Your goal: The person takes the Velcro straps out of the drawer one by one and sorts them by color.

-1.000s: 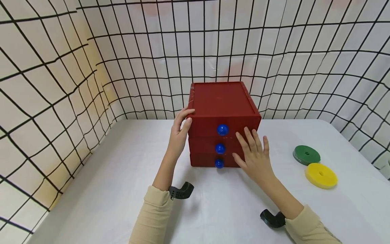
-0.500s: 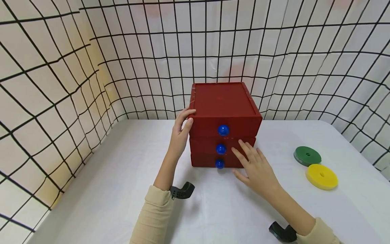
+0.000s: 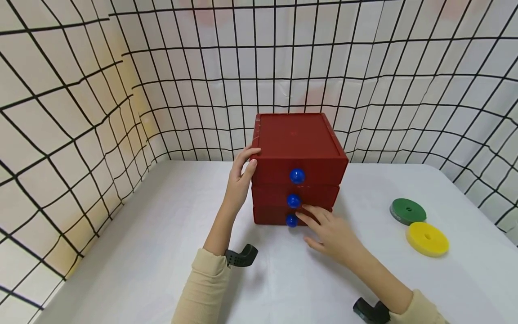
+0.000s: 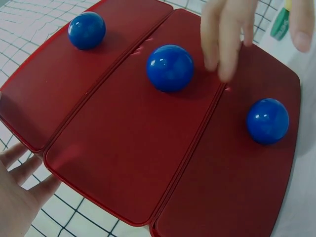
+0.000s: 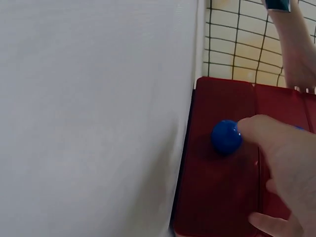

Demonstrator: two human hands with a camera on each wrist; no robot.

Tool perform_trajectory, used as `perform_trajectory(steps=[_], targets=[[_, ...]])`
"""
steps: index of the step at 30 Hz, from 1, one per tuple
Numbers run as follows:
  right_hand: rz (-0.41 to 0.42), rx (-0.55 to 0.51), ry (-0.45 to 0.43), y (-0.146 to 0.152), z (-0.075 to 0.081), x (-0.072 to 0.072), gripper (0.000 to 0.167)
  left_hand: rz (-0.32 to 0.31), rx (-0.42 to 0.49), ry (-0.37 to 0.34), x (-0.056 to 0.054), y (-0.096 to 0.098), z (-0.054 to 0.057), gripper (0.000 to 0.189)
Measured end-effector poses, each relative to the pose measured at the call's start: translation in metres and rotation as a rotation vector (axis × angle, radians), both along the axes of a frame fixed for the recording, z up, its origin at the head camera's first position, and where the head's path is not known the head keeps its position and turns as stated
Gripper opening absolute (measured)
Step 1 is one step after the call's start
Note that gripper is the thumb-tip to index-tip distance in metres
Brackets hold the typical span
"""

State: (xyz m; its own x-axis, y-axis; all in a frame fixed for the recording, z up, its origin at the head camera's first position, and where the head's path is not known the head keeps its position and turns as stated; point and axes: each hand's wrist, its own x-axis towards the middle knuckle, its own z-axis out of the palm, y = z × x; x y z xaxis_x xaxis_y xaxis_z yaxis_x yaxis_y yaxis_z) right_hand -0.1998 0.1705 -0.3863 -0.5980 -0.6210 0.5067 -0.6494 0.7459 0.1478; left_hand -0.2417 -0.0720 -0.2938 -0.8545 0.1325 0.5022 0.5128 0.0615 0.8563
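A red three-drawer box (image 3: 299,135) stands on the white table, its drawers closed, with one round blue knob on each front. My left hand (image 3: 236,189) grips its upper left corner, fingers over the top edge and thumb at the front. Low before the drawers, my right hand (image 3: 336,234) has its fingers extended and spread. Those fingertips come right up to the bottom knob (image 3: 291,220), just below the middle knob (image 3: 293,201). The top knob (image 3: 297,176) is untouched. In the right wrist view, a fingertip overlaps the edge of the bottom knob (image 5: 226,137).
To the right of the box lie a green disc (image 3: 408,211) and a yellow disc (image 3: 427,239), close together. Black netting (image 3: 267,63) over white sheeting surrounds the table (image 3: 162,252) at the back and sides.
My right hand has moved down and left, from the upper right of the drawer fronts to the bottom knob. My left hand keeps its place on the corner.
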Motion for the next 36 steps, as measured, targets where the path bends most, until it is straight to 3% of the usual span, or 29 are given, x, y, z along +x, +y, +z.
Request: perform_trajectory(steps=[8, 16, 27, 36], targets=[[0.103, 0.1, -0.052, -0.011, -0.004, -0.009, 0.059, 0.01, -0.008, 0.005, 0.0, -0.001, 0.0, 0.033], [0.155, 0.103, -0.109, -0.018, -0.006, -0.014, 0.054, 0.007, -0.001, 0.015, 0.0, -0.001, -0.002, 0.033], [0.207, 0.081, -0.001, -0.018, -0.01, -0.02, 0.052, 0.003, -0.011, 0.017, -0.003, -0.001, -0.001, 0.033], [0.175, 0.092, -0.023, -0.021, -0.01, -0.021, 0.045, 0.01, -0.009, 0.006, -0.002, 0.0, -0.001, 0.033]])
